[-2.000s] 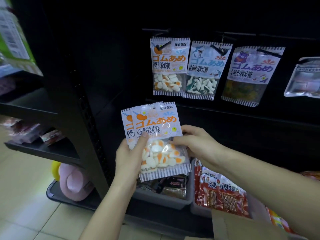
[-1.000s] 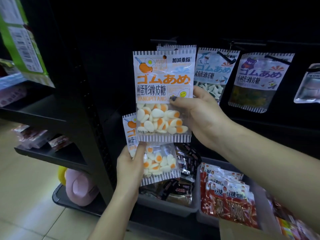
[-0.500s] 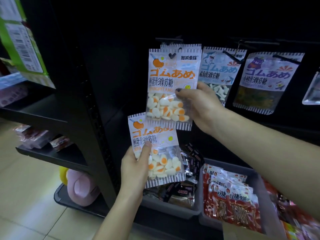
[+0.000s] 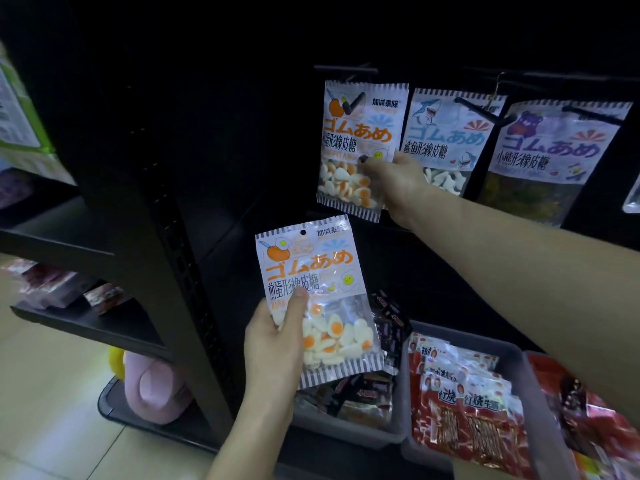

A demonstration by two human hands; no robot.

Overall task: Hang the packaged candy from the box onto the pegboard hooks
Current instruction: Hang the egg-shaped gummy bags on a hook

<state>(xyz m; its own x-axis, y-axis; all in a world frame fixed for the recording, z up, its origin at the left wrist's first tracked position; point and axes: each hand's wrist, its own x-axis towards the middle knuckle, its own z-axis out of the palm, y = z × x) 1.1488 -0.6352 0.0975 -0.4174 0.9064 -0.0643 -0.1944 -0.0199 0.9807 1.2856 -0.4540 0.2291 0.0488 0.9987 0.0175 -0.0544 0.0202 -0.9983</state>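
one fried-egg candy pack is seen hanging on the leftmost peg hook, the hook passing through its top hole. its right edge is pinched by the right hand, thumb in front, so the right grip is closed on that pack; release is judged not yet done. a second fried-egg pack is held lower down by the left hand, thumb pressed across the front, its hang hole free, well below the hooks. this pack is judged the next to be hung. beside the hung pack, a shark candy pack and a bear candy pack are already on their own hooks. the source box cannot be made out with certainty, so the number of packs left cannot be told. below, a grey bin of dark wrapped sweets and a second grey bin of red packets are seen on the lower shelf.
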